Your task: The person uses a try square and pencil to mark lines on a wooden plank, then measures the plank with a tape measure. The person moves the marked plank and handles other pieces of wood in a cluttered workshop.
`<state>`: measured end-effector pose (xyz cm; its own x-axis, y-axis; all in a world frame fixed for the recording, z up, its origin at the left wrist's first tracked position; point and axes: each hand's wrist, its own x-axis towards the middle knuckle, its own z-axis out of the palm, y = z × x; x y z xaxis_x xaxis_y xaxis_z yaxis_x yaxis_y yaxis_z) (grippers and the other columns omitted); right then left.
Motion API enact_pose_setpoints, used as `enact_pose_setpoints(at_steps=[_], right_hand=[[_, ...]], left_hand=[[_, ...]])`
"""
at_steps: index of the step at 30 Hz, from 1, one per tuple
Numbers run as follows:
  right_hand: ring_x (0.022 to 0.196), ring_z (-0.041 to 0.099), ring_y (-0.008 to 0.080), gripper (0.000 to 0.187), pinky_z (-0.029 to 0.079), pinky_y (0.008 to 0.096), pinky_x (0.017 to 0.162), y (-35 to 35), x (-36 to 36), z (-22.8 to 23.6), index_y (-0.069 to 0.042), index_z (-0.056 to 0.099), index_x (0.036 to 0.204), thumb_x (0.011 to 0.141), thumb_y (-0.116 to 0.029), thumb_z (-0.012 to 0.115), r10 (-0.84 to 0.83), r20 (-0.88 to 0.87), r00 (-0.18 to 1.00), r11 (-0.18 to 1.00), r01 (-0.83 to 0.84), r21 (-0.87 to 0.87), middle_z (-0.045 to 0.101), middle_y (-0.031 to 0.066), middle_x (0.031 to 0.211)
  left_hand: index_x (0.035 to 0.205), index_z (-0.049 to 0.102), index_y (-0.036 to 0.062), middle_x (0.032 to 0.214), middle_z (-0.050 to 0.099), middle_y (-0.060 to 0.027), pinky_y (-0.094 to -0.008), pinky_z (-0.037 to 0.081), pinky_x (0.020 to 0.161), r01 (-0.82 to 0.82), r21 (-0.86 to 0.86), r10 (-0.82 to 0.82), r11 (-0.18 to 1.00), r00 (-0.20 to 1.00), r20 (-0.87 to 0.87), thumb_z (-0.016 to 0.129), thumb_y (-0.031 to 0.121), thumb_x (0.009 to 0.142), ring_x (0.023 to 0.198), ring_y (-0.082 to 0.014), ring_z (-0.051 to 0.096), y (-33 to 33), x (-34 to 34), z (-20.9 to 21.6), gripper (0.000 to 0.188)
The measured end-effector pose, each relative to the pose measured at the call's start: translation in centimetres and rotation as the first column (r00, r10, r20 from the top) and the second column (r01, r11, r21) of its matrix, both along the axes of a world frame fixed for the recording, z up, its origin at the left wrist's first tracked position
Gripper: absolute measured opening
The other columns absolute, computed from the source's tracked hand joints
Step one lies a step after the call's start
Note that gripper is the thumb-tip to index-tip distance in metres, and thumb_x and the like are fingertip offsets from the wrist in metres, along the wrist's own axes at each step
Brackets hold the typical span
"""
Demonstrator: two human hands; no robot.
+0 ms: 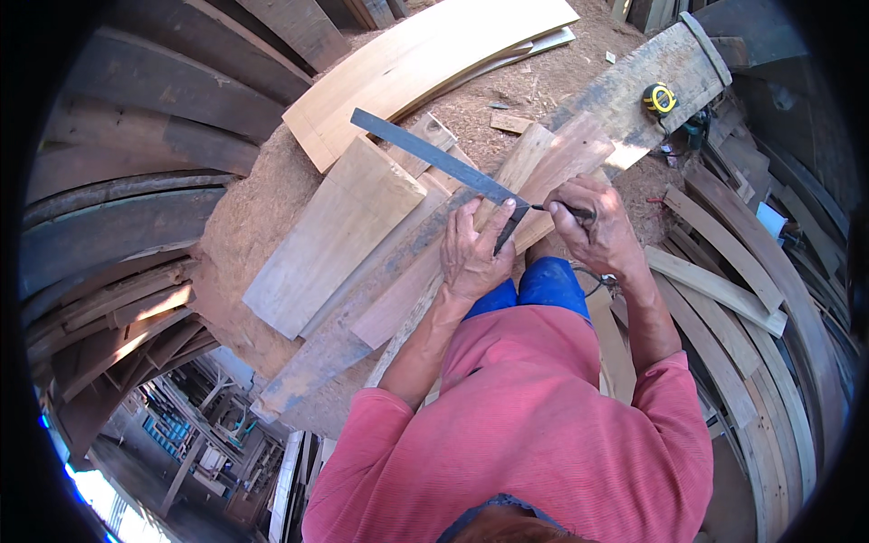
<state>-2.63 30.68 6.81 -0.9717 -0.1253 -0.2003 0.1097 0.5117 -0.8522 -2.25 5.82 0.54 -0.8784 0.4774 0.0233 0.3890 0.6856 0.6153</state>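
Observation:
My left hand point(472, 249) is closed on a try square point(434, 156) near its dark stock. The square's long grey blade slants toward the far left, across a narrow pale board point(525, 156) and other pieces. In my right hand point(595, 228) is a slim dark marking tool point(580, 214), pinched in the fingers; whether it is a pencil or a scriber I cannot tell. Its tip points left, close to the corner of the square. A reddish board point(572, 154) lies beside the pale one, just beyond my right hand.
A worn plank bench point(312, 357) runs diagonally under the work, with a yellow-and-black tape measure point(659, 99) at its far right. Wide pale boards point(335, 235) lie left of the bench. Sawdust point(262, 204) covers the ground. Stacked planks point(154, 140) line the left; more boards point(724, 290) lie right.

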Motion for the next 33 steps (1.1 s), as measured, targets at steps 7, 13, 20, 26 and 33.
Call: enact_pose_setpoints(at_steps=[7, 13, 20, 26, 33], right_hand=[[0.089, 0.074, 0.0313, 0.017, 0.058, 0.0415, 0.082, -2.5, -0.2, -2.0, 0.002, 0.078, 0.110, 0.100, -0.009, 0.070, -0.195, 0.000, 0.981, 0.955, 0.190, -0.228, 0.075, 0.0182, 0.092], [0.087, 0.072, 0.0274, 0.020, 0.056, 0.0393, 0.080, -1.6, -0.2, -2.0, 0.002, 0.079, 0.110, 0.103, -0.014, 0.068, -0.105, -0.030, 0.994, 0.986, 0.100, -0.135, 0.074, 0.0146, 0.091], [0.085, 0.071, 0.0291, 0.022, 0.056, 0.0410, 0.078, -1.3, 0.6, -1.4, 0.001, 0.079, 0.115, 0.103, -0.015, 0.069, -0.184, 0.049, 0.982, 0.974, 0.188, -0.129, 0.075, 0.0162, 0.092], [0.088, 0.070, 0.0308, 0.019, 0.056, 0.0422, 0.081, -2.5, -0.4, -2.0, 0.000, 0.079, 0.114, 0.102, -0.011, 0.069, -0.141, -0.043, 0.989, 0.976, 0.132, -0.171, 0.076, 0.0164, 0.095], [0.091, 0.069, 0.0379, 0.017, 0.054, 0.0445, 0.084, -1.2, 1.4, -2.3, -0.002, 0.076, 0.103, 0.103, -0.015, 0.065, 0.029, 0.059, 0.998, 0.977, -0.041, 0.208, 0.073, 0.0181, 0.093]], left_hand=[[0.143, 0.072, 0.0249, 0.131, 0.060, -0.0252, -0.0529, 0.057, 0.093, 0.009, -0.005, -0.009, 1.000, 1.000, -0.011, 0.083, 0.017, 0.079, 0.114, -0.0452, 0.064, 0.1, -0.3, 0.0, 0.065], [0.143, 0.071, 0.0253, 0.132, 0.060, -0.0239, -0.0528, 0.057, 0.093, -0.003, -0.027, 0.003, 1.000, 1.000, -0.004, 0.083, 0.018, 0.078, 0.116, -0.0449, 0.064, -0.1, -0.1, 0.2, 0.067], [0.143, 0.072, 0.0248, 0.134, 0.060, -0.0239, -0.0525, 0.058, 0.092, -0.001, -0.023, 0.001, 1.000, 1.000, 0.001, 0.083, 0.018, 0.078, 0.118, -0.0443, 0.064, 0.0, 0.1, -0.1, 0.066], [0.143, 0.071, 0.0246, 0.132, 0.061, -0.0250, -0.0529, 0.058, 0.093, -0.005, -0.021, 0.006, 1.000, 1.000, 0.013, 0.083, 0.018, 0.079, 0.117, -0.0448, 0.064, 0.1, 0.0, 0.1, 0.066], [0.142, 0.071, 0.0206, 0.136, 0.059, -0.0258, -0.0531, 0.056, 0.095, 0.010, -0.004, -0.010, 1.000, 1.000, -0.011, 0.082, 0.017, 0.080, 0.115, -0.0450, 0.061, -0.2, 0.1, -0.2, 0.063]])
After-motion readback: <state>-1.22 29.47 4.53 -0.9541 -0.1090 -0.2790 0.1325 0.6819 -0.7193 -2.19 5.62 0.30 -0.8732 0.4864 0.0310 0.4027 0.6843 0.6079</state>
